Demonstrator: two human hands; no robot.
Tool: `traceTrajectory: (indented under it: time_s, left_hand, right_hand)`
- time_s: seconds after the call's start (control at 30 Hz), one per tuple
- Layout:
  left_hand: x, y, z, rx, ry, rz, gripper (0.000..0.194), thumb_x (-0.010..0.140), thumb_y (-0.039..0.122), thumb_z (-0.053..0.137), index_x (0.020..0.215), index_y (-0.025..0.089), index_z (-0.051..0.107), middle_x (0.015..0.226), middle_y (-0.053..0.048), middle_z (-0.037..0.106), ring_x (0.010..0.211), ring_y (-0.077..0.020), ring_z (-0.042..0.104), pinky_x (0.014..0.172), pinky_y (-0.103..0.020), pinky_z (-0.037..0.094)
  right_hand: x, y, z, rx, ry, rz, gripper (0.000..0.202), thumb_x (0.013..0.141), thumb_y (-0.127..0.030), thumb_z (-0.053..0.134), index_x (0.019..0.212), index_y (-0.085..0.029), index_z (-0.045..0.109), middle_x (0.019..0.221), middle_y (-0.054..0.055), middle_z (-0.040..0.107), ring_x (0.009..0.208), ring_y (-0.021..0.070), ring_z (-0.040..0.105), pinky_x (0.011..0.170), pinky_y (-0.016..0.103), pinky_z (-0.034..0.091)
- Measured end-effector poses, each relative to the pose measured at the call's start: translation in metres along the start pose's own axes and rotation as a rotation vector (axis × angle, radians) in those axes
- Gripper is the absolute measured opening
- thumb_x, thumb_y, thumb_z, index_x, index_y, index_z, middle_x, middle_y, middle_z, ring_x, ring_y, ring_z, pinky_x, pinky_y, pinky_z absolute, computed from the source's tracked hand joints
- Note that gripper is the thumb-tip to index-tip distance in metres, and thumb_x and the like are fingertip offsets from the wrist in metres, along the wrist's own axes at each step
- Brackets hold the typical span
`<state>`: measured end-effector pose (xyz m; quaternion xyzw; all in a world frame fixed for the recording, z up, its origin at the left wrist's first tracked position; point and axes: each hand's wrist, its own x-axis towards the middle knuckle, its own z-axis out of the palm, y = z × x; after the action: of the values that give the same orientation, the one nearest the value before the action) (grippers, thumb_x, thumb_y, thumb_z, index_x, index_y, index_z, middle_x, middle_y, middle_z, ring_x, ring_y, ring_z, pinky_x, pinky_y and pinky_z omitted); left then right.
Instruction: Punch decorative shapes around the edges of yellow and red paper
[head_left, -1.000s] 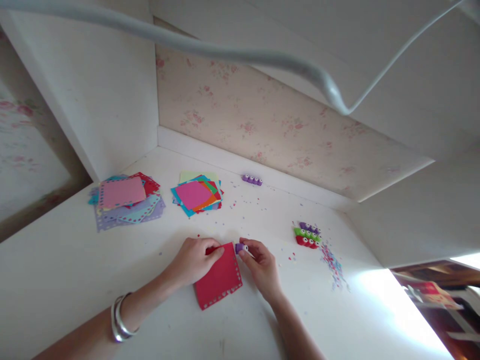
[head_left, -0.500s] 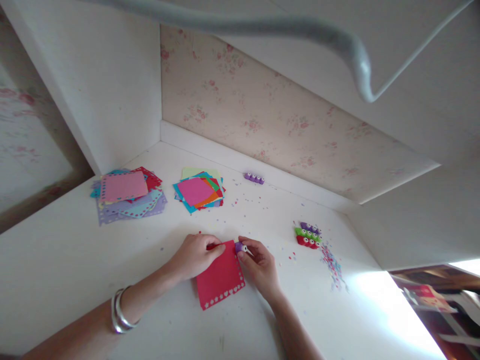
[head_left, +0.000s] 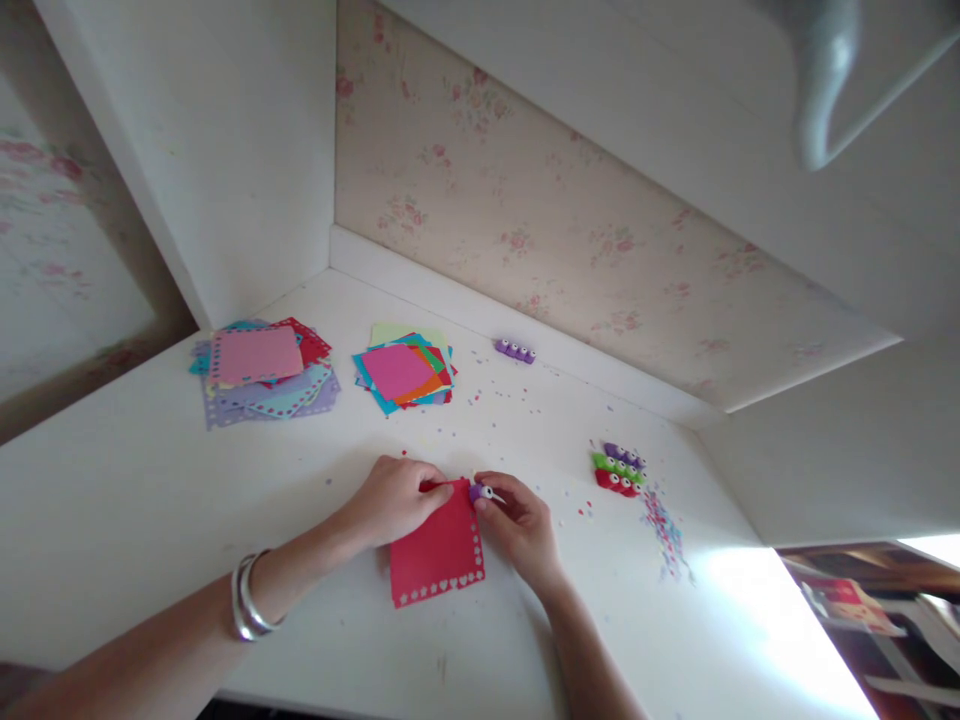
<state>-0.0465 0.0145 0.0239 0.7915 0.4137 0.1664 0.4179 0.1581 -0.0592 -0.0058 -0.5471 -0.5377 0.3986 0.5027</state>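
Note:
My left hand (head_left: 405, 498) pinches the upper left corner of a red paper sheet (head_left: 438, 548). Small cut-out shapes run along the sheet's lower and right edges. My right hand (head_left: 519, 522) is closed on a small purple punch (head_left: 481, 493) with a white top, which sits at the sheet's upper right corner. Beyond my hands lie a pile of punched papers (head_left: 259, 358) with a pink one on top, and a pile of coloured papers (head_left: 397, 372) whose edges look plain.
Several purple, green and red punches (head_left: 619, 468) stand in rows at the right, beside a heap of confetti (head_left: 666, 530). A purple row of punches (head_left: 515, 350) lies near the back wall. Loose confetti dots the white table (head_left: 337, 640).
The view has shifted, and the red sheet has turned slightly. Both hands keep hold, with the purple punch still at the sheet's upper right corner.

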Motion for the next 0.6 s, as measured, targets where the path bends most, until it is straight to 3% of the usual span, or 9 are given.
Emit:
traceTrajectory:
  time_s: [0.33, 0.43, 0.6]
  left_hand:
    - [-0.0011, 0.0019, -0.0005, 0.04, -0.018, -0.002, 0.034, 0.088, 0.043, 0.049, 0.077, 0.025, 0.075, 0.073, 0.0, 0.074, 0.071, -0.0181, 0.066, 0.062, -0.024, 0.038]
    - [-0.0007, 0.001, -0.0009, 0.022, 0.006, 0.006, 0.035, 0.09, 0.043, 0.047, 0.08, 0.025, 0.075, 0.078, 0.0, 0.075, 0.075, -0.019, 0.067, 0.066, -0.025, 0.04]
    - [-0.0004, -0.003, 0.0062, 0.077, 0.04, 0.037, 0.033, 0.093, 0.041, 0.047, 0.088, 0.024, 0.075, 0.086, -0.003, 0.076, 0.081, -0.021, 0.068, 0.077, -0.03, 0.04]
  right_hand:
    - [0.0, 0.0019, 0.0012, 0.011, -0.044, -0.019, 0.018, 0.079, -0.031, 0.074, 0.097, -0.027, 0.071, 0.113, 0.006, 0.067, 0.103, 0.0227, 0.065, 0.089, 0.038, 0.057]
    - [-0.0008, 0.0003, 0.0032, 0.023, -0.065, -0.011, 0.019, 0.079, -0.03, 0.074, 0.097, -0.027, 0.07, 0.108, 0.005, 0.069, 0.098, 0.0216, 0.067, 0.085, 0.036, 0.058]
    - [-0.0008, -0.0029, 0.0021, -0.185, -0.055, -0.043, 0.021, 0.08, -0.031, 0.073, 0.101, -0.027, 0.071, 0.105, 0.006, 0.07, 0.093, 0.022, 0.067, 0.083, 0.036, 0.056]
